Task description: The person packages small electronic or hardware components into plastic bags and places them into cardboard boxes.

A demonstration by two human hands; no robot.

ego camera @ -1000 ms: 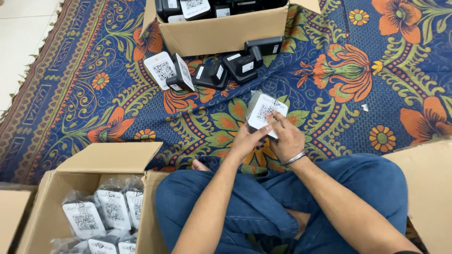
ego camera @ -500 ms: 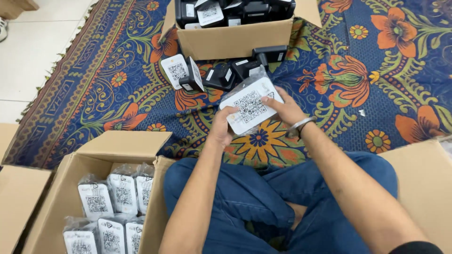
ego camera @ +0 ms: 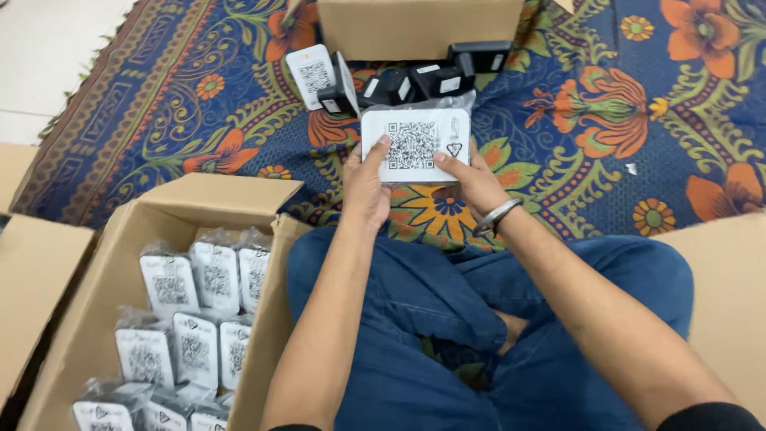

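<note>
Upper centre of the frame: your left hand (ego camera: 365,185) and right hand (ego camera: 476,180) are both closed on the white bagged packet (ego camera: 415,144), gripping its lower corners. It looks light and flat; the plastic sleeve seems slippery, so hold by the edges.

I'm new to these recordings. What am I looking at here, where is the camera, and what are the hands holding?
No machine here: a camera worn on a seated person's head looks down at their two bare hands. The left hand and right hand together hold a white-labelled packet in clear wrap, above a patterned rug. Small black boxes lie on the rug near a cardboard box. At the person's left, an open carton holds rows of similar packets.
</note>
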